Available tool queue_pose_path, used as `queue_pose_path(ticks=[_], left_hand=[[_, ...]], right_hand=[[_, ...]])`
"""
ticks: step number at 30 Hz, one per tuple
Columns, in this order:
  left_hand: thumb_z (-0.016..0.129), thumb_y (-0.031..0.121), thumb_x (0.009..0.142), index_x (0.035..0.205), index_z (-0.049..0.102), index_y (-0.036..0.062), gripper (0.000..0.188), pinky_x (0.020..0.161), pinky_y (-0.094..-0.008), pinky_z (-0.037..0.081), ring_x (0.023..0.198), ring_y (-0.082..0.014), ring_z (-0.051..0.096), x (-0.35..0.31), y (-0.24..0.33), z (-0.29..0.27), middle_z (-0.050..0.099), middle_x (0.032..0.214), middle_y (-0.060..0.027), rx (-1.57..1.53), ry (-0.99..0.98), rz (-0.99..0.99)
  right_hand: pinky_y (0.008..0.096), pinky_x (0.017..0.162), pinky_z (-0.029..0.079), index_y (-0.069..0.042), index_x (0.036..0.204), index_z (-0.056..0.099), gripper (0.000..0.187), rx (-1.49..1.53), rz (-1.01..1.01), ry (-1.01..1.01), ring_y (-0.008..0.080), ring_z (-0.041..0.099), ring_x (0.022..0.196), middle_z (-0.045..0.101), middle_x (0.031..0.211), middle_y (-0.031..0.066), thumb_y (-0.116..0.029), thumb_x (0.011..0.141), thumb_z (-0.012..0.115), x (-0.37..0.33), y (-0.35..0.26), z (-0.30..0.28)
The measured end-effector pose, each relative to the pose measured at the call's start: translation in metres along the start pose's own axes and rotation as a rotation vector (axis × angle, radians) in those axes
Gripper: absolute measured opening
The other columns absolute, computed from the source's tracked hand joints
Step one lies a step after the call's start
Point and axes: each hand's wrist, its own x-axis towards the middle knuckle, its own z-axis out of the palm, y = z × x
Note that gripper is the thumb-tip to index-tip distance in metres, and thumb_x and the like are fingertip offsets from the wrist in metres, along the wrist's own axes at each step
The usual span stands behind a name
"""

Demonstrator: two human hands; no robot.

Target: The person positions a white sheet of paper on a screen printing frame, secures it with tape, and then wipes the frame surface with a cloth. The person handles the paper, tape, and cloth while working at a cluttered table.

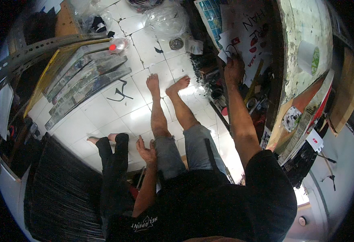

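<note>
Right hand (234,69) is resting against white paper (223,55), far right, apparently handling it; hold unclear. Left hand (146,153) is hanging nearer, loosely open, empty. Lifting is probably needing a pinch.

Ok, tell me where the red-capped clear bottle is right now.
In the head view, the red-capped clear bottle is left of centre near the top, beside the upper ends of the stained grey boards.

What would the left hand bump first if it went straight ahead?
Perhaps the black bent pieces, or the tiled floor before them: how high the left hand hangs is unclear.
</note>
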Motion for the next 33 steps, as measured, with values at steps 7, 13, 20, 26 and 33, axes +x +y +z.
queue_pose_path(ticks=[7,13,20,26,33], left_hand=[[0.074,-0.001,0.076,0.137,0.051,0.0055,0.065,0.071,-0.0308,0.044,0.085,-0.0186,0.048,0.019,-0.030,0.010,0.049,0.103,-0.0089,-0.125,0.022,-0.067],[0.074,0.014,0.083,0.139,0.049,0.0051,0.062,0.071,-0.0303,0.045,0.087,-0.0158,0.048,0.035,-0.018,0.025,0.050,0.111,-0.0092,-0.234,-0.005,-0.135],[0.075,0.016,0.083,0.139,0.048,0.0051,0.063,0.069,-0.0298,0.046,0.087,-0.0162,0.050,0.033,-0.014,0.038,0.050,0.115,-0.0101,-0.285,-0.073,-0.238],[0.074,0.014,0.083,0.140,0.047,0.0048,0.063,0.066,-0.0295,0.048,0.085,-0.0161,0.053,0.016,-0.029,0.042,0.051,0.116,-0.0112,-0.316,-0.043,-0.247],[0.075,0.017,0.084,0.141,0.046,0.0051,0.065,0.065,-0.0290,0.049,0.085,-0.0158,0.053,0.032,-0.031,0.041,0.051,0.116,-0.0111,-0.299,-0.096,-0.207]], right_hand=[[0.0495,0.089,0.048,0.004,0.110,0.064,0.034,-0.248,-0.169,0.322,0.0406,0.061,0.100,0.063,0.115,0.0239,-0.024,0.093,0.056,0.016,0.039,-0.005],[0.0488,0.096,0.044,0.001,0.119,0.059,0.036,0.061,0.196,0.540,0.0411,0.056,0.111,0.056,0.125,0.0254,-0.024,0.095,0.055,0.049,0.066,-0.028],[0.0498,0.104,0.038,-0.006,0.133,0.050,0.043,-0.259,0.252,0.366,0.0409,0.048,0.123,0.047,0.137,0.0249,-0.022,0.094,0.057,0.065,0.131,-0.023],[0.0501,0.107,0.035,-0.006,0.138,0.046,0.050,0.604,0.573,0.452,0.0410,0.047,0.126,0.045,0.140,0.0239,-0.024,0.093,0.059,0.073,0.114,-0.027],[0.0474,0.095,0.045,0.005,0.129,0.048,0.062,0.333,0.414,0.272,0.0387,0.056,0.111,0.055,0.125,0.0239,-0.035,0.086,0.069,0.049,0.030,-0.066]])
